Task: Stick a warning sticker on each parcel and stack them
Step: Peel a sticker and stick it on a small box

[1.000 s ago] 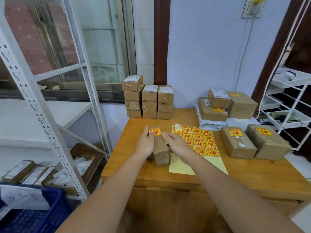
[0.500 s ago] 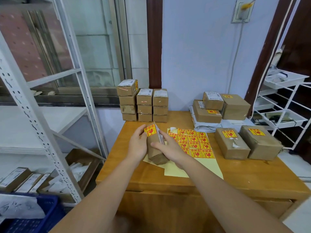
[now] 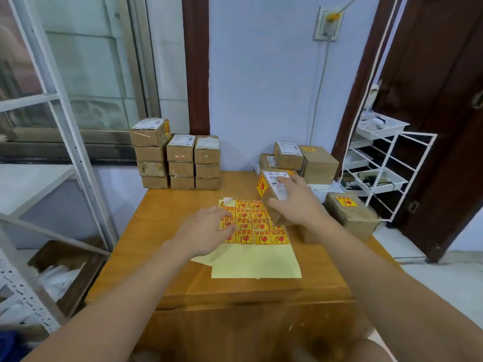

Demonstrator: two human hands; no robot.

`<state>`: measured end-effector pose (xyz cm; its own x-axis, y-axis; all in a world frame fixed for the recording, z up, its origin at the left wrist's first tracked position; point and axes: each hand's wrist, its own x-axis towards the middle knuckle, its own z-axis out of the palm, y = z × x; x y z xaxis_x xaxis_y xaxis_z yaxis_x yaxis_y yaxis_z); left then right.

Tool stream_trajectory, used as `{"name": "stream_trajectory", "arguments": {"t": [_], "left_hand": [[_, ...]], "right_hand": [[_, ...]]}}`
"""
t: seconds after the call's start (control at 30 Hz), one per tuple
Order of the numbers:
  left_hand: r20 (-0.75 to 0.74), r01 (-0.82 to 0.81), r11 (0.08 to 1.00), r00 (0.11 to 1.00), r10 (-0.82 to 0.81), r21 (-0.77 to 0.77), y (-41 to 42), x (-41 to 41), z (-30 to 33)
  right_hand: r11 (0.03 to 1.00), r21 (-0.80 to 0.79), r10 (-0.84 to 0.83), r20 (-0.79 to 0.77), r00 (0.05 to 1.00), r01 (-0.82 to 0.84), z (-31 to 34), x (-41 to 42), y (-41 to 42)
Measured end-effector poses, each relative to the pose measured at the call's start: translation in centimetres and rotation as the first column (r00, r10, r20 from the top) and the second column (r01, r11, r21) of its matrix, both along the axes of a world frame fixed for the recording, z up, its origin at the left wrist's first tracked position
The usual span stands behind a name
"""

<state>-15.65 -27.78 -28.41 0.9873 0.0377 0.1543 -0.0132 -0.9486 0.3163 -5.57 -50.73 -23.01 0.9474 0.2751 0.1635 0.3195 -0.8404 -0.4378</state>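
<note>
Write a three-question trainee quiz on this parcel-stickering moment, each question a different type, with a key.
1. True or false: the right hand grips a parcel that already bears a warning sticker.
2. Multiple choice: the left hand is over A) the sticker sheet, B) the stacked boxes by the window, C) the white rack.
3. Fill in: the held parcel is lifted above the wooden ____.

Key: 1 true; 2 A; 3 table.
</note>
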Motion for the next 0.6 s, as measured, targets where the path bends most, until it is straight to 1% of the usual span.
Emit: {"name": "stream_trajectory", "arguments": {"t": [0.1, 0.23, 0.33, 0.43, 0.6], "left_hand": [[-0.010, 0.052, 0.996, 0.999, -0.051, 0.079, -1.3, 0.9, -0.4], [-0.007, 0.103, 0.984, 0.995, -0.103, 0.144, -2.5, 1.8, -1.2], [-0.011, 0.118, 0.982, 0.993, -0.118, 0.145, -2.9, 2.2, -1.8], [-0.014, 0.117, 0.984, 0.993, -0.116, 0.138, -2.9, 2.3, -2.2], [-0.012, 0.110, 0.986, 0.994, -0.110, 0.123, -2.2, 2.5, -2.3]], "right_hand": [[0.988, -0.097, -0.119, 0.021, 0.993, 0.120, 0.3, 1.6, -3.8], [0.967, -0.184, -0.180, 0.010, 0.984, 0.179, -0.3, 2.9, -6.3], [0.956, -0.219, -0.200, 0.006, 0.980, 0.196, -1.0, 3.4, -6.3], [0.932, -0.291, -0.225, 0.001, 0.974, 0.215, -1.3, 3.8, -6.1], [0.917, -0.330, -0.259, -0.065, 0.964, 0.224, -1.7, 4.5, -6.3]]}}
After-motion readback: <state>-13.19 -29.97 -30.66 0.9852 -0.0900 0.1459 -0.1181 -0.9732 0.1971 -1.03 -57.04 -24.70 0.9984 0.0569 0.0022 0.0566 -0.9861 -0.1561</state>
